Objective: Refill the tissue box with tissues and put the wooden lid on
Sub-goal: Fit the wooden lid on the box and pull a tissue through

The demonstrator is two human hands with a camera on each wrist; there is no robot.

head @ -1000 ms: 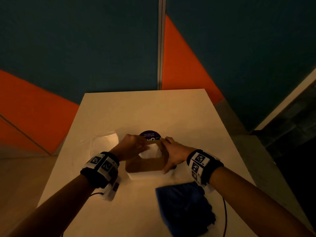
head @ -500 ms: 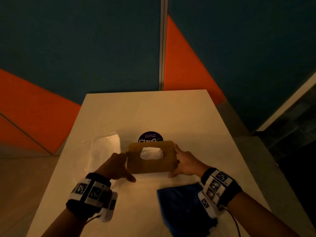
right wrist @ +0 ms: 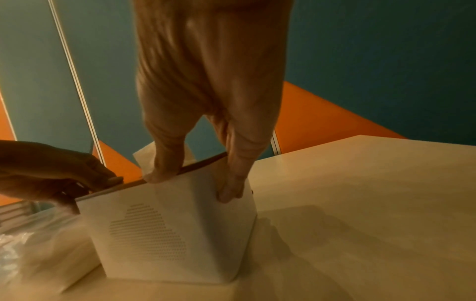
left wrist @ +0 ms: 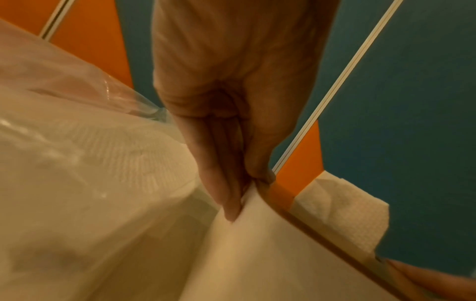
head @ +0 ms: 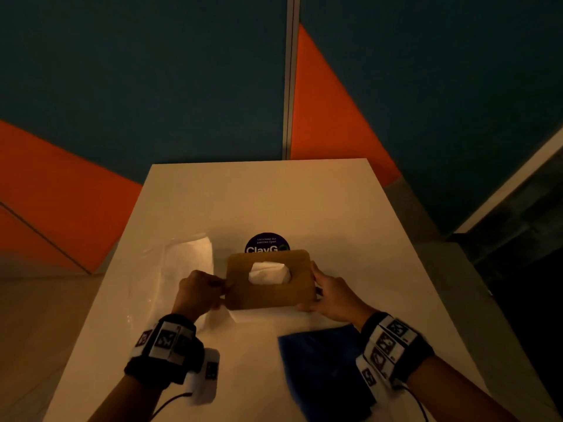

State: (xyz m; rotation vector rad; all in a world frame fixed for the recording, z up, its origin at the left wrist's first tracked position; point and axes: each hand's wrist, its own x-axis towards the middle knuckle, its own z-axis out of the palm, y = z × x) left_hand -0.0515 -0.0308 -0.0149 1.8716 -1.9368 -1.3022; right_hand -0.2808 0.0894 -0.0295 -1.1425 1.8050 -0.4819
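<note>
The white tissue box (right wrist: 167,234) stands mid-table with the brown wooden lid (head: 271,295) lying on top. A white tissue (head: 268,272) pokes up through the lid's opening. My left hand (head: 224,289) pinches the lid's left edge between thumb and fingers; the left wrist view shows the fingertips (left wrist: 229,211) against the box wall (left wrist: 257,254) just under the lid's rim (left wrist: 322,234). My right hand (head: 316,287) grips the box's right end, thumb (right wrist: 159,173) on the lid's edge and fingers (right wrist: 231,189) down the side wall.
A clear plastic pack of tissues (head: 185,269) lies left of the box. A dark blue cloth (head: 323,370) lies near the front, right of centre. A round purple sticker (head: 266,242) sits behind the box. Teal and orange wall panels stand past the white table (head: 274,196).
Both hands came off the top of the lid and went to the box's sides. My left hand then rose from the table to pinch the lid's left edge.
</note>
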